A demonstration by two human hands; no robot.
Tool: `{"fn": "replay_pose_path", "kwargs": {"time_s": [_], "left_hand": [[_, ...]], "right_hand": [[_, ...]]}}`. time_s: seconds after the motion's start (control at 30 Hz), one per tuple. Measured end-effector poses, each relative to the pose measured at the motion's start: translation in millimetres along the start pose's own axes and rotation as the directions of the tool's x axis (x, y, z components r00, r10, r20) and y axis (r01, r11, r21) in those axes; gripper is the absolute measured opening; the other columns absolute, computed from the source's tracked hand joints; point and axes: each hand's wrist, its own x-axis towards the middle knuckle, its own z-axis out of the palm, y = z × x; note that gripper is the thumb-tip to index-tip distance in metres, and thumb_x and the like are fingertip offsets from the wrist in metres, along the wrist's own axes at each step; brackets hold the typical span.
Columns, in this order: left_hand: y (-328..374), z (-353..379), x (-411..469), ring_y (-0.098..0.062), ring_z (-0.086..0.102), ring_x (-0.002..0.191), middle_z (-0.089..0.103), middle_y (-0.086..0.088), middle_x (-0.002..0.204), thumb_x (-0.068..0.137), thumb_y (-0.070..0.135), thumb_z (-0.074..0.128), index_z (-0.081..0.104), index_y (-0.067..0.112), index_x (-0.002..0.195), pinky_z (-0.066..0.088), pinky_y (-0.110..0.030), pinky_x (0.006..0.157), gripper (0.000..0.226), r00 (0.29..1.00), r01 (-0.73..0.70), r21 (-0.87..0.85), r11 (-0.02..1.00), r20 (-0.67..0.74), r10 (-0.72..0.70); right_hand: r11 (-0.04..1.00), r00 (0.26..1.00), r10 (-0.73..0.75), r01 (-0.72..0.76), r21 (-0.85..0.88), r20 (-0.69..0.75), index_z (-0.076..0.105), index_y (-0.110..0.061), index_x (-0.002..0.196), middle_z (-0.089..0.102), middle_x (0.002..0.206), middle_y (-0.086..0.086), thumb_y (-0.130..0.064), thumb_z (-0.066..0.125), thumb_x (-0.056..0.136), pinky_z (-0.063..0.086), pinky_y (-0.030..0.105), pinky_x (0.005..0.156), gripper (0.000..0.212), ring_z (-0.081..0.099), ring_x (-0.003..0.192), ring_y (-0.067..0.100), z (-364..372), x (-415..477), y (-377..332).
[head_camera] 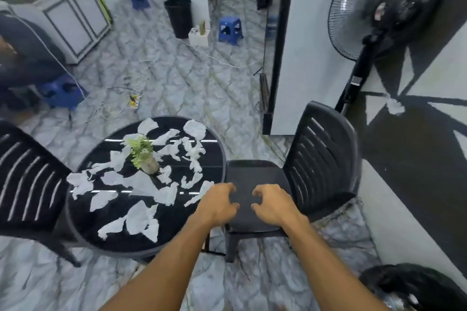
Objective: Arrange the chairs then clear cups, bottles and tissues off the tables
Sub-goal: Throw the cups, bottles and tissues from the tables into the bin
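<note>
Head view: both my hands hover over the seat of the black plastic chair (290, 184) at 1 o'clock from me. Left hand (217, 206) and right hand (273, 206) are empty, fingers curled halfway in, claw-shaped, gripping nothing. I can't tell whether the fingertips touch the seat or hang just above it.

Status, as I read it:
- Chairs: this chair's seat sits tight against the 3 o'clock edge of the round black table (83, 225), backrest toward the wall. Looks roughly placed; maybe one more nudge. A second black chair (27, 184) stands at the table's 9 o'clock, backrest toward me, angled. Can't tell if that one counts as arranged.
- Tissues: not started. Crumpled white tissues (141, 217) cover most of the tabletop, scattered all around the small potted plant (145, 156) near the centre. One strip lies just beside my left hand, at the table's 4 o'clock edge.
- Cups, bottles: none visible on this table.
- Other tables: out of view, so unknown.

A black bin bag (409, 288) sits at 4 o'clock by my right elbow, and a black waste bin (179, 16) stands well apart at 12 o'clock across the floor. Either is a likely drop point for the tissues.

Judgement: early stage. Chair step near done here, whole clearing step left.
</note>
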Motion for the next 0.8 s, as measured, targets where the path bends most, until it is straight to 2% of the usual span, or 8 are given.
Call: {"fn": "replay_pose_path", "kwargs": {"time_s": [0.1,0.2,0.3,0.4,0.5,0.6,0.73,0.8], "left_hand": [[-36,-21,-14,-0.017,0.065,0.090,0.069,0.004,0.095,0.076,0.027,0.067,0.066,0.021,0.097,0.056,-0.038,0.084,0.022,0.992,0.085,-0.095,0.992,-0.080,-0.093],[-64,-31,-22,-0.019,0.064,0.104,0.070,0.002,0.112,0.077,0.026,0.065,0.068,0.021,0.112,0.053,-0.034,0.091,0.035,0.970,0.177,-0.127,0.976,-0.143,-0.194],[-91,-33,-24,-0.019,0.061,0.114,0.066,0.001,0.126,0.080,0.030,0.066,0.064,0.021,0.123,0.049,-0.032,0.097,0.044,0.946,0.258,-0.141,0.956,-0.162,-0.279],[-113,-33,-23,-0.019,0.060,0.114,0.065,0.001,0.125,0.083,0.030,0.069,0.063,0.022,0.124,0.048,-0.032,0.097,0.041,0.908,0.356,-0.168,0.919,-0.172,-0.383],[-129,-30,-20,-0.019,0.060,0.109,0.065,0.000,0.120,0.084,0.031,0.068,0.064,0.022,0.119,0.050,-0.036,0.094,0.037,0.856,0.440,-0.209,0.873,-0.195,-0.478],[-146,-20,-21,-0.020,0.060,0.107,0.065,0.002,0.115,0.083,0.028,0.067,0.066,0.020,0.115,0.051,-0.037,0.093,0.033,0.784,0.523,-0.237,0.819,-0.244,-0.571],[-163,-1,-36,-0.019,0.054,0.119,0.062,0.002,0.123,0.088,0.018,0.065,0.067,0.018,0.120,0.047,-0.037,0.100,0.033,0.658,0.613,-0.313,0.725,-0.305,-0.688],[-173,11,-41,-0.018,0.052,0.122,0.061,0.003,0.125,0.088,0.012,0.063,0.068,0.016,0.120,0.043,-0.029,0.100,0.032,0.630,0.627,-0.340,0.701,-0.309,-0.713]], "right_hand": [[0.994,0.994,-0.091,0.094,-0.058,0.063,0.065,-0.022,0.118,0.065,0.123,0.001,-0.031,0.062,0.087,0.051,0.040,0.093,0.033,0.059,0.115,0.024,18,22,-41],[0.983,0.980,-0.156,0.166,-0.074,0.120,0.068,-0.021,0.104,0.068,0.111,0.001,-0.024,0.061,0.084,0.053,0.038,0.085,0.022,0.063,0.105,0.026,33,40,-71],[0.972,0.958,-0.197,0.219,-0.090,0.206,0.067,-0.022,0.102,0.067,0.108,0.001,-0.023,0.061,0.082,0.051,0.034,0.080,0.021,0.062,0.100,0.027,49,64,-88],[0.954,0.936,-0.246,0.279,-0.106,0.250,0.065,-0.021,0.104,0.065,0.108,0.001,-0.025,0.062,0.082,0.052,0.034,0.084,0.023,0.062,0.103,0.026,64,92,-98],[0.946,0.924,-0.286,0.314,-0.077,0.253,0.065,-0.019,0.118,0.062,0.121,0.001,-0.020,0.062,0.085,0.049,0.032,0.088,0.033,0.059,0.111,0.024,79,119,-107],[0.946,0.928,-0.276,0.308,-0.098,0.251,0.065,-0.010,0.113,0.062,0.116,0.007,-0.014,0.063,0.085,0.052,0.034,0.087,0.028,0.059,0.107,0.026,99,141,-107],[0.947,0.936,-0.243,0.286,-0.147,0.256,0.063,-0.010,0.110,0.056,0.115,0.008,-0.027,0.069,0.089,0.051,0.035,0.089,0.028,0.052,0.112,0.026,132,154,-102],[0.935,0.934,-0.262,0.308,-0.174,0.243,0.063,-0.011,0.114,0.054,0.119,0.007,-0.032,0.068,0.091,0.049,0.031,0.089,0.032,0.046,0.113,0.023,146,155,-101]]}}
